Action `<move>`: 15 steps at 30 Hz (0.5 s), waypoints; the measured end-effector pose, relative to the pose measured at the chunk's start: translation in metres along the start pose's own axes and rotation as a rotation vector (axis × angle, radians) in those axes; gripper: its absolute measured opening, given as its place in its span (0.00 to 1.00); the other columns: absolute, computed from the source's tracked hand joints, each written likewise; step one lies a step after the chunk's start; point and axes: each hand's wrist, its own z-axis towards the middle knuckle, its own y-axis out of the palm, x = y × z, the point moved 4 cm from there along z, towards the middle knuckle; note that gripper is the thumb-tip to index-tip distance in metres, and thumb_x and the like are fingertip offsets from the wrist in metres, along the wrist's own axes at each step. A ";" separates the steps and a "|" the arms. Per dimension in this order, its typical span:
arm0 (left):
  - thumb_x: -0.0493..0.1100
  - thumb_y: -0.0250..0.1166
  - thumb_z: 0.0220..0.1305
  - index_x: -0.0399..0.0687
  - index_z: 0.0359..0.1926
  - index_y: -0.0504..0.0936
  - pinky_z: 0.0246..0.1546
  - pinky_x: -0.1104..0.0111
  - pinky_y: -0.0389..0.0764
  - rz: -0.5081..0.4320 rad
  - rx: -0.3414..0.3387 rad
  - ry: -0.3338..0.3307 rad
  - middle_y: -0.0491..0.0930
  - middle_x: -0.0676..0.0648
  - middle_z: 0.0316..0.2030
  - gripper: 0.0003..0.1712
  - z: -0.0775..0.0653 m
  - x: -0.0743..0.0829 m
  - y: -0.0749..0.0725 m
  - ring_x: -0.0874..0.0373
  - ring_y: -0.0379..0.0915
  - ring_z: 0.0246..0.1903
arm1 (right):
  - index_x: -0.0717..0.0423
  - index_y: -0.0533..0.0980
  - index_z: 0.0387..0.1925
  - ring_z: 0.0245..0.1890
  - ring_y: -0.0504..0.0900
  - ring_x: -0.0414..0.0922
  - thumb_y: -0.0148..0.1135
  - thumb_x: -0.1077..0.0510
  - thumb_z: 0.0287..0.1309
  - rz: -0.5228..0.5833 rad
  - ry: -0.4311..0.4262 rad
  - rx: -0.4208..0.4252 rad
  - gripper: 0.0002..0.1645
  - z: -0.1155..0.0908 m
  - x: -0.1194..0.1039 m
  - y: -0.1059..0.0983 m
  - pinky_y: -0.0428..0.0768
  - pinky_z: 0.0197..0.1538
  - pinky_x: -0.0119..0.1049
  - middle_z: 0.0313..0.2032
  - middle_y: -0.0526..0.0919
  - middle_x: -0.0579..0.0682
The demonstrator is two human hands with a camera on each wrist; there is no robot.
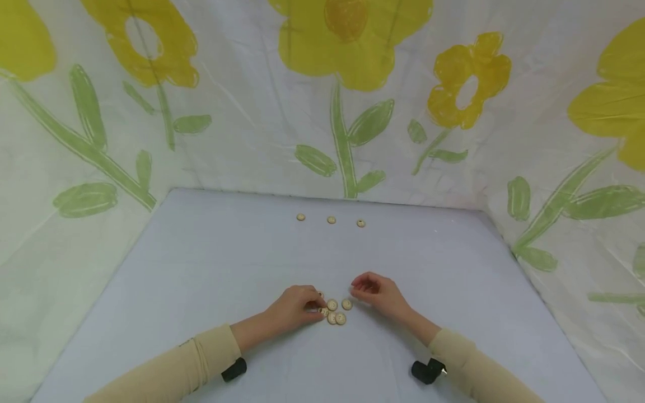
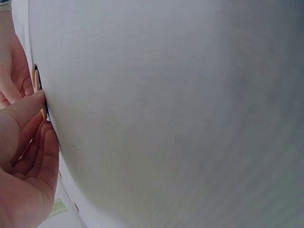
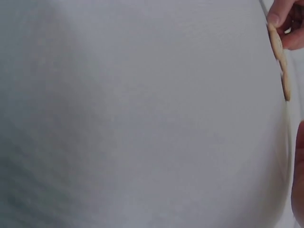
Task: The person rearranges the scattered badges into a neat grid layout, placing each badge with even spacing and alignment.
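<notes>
1. Nearest the head camera are two beige fabric sleeves, the left sleeve [image 1: 171, 364] and the right sleeve [image 1: 484, 366], with a black device [image 1: 234, 370] below the left cuff and another black device [image 1: 425, 371] below the right one.
2. The left hand [image 1: 294, 305] rests at the left edge of a small group of round, pale tan, wooden-looking discs. Its thumb and fingertips pinch one dark-marked disc [image 1: 323, 312] at the rim.
3. The right hand [image 1: 381, 296] is held just beyond the group's right side, its fingers loosely curled, with nothing seen between them.
4. Around the pinched disc, a partly hidden disc [image 1: 321, 294] shows behind the left fingertips; the middle disc [image 1: 332, 305] lies just beside them, and the rightmost disc [image 1: 346, 304] sits apart, nearest the right hand.
5. On the near side, two discs [image 1: 341, 318] touch, one seeming to overlap the other.
6. Well apart, towards the far edge, a row of three similar discs [image 1: 331, 220] lies spaced out on the pale, smooth-covered table [image 1: 201, 252].
7. Behind hangs a white sheet backdrop [image 1: 242, 140] with yellow flowers and green stems.
</notes>
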 end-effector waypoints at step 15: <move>0.36 0.72 0.56 0.41 0.38 0.86 0.37 0.73 0.78 0.007 -0.007 0.002 0.82 0.51 0.33 0.07 0.000 0.000 0.001 0.64 0.77 0.34 | 0.47 0.81 0.39 0.31 0.79 0.39 0.73 0.53 0.53 -0.012 -0.059 -0.030 0.11 -0.016 0.000 0.006 0.78 0.36 0.31 0.30 0.81 0.42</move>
